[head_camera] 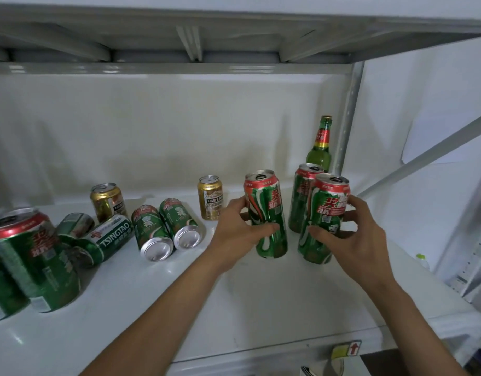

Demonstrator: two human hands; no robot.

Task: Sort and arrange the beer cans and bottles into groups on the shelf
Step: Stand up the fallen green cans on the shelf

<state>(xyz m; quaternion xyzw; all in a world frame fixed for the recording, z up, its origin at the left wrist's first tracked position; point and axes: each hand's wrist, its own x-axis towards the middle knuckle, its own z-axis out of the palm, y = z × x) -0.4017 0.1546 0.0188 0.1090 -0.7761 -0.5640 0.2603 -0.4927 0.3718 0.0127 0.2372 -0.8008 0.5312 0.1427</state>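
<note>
Both hands are working at the right part of the white shelf (261,299). The left hand (235,234) is wrapping around a tall green and red can (266,213), thumb in front low on the can and fingers curling behind it; the can is standing upright on the shelf. The right hand (350,234) is clamping a second tall can (324,218) of the same design, standing just at 3 o'clock of the first, with a narrow gap between the two. A third tall can (301,194) is standing directly behind the second one, at its 11 o'clock, partly hidden by it. A green glass bottle (320,147) is standing upright at the back right corner, at 12 o'clock of that group, beside the shelf's grey upright post (347,118).

At 9 o'clock of the left hand, a short gold can (210,198) is standing alone. Farther toward 9 o'clock, two short green cans (166,230) are lying on their sides next to each other, bottoms facing the viewer. Beyond them a green Tsingtao can (109,238) is lying on its side, with another gold can (107,202) standing behind it and another green can lying beside it, blurred. At the far left edge, a large green and red can (35,261) is standing close to the camera.
</note>
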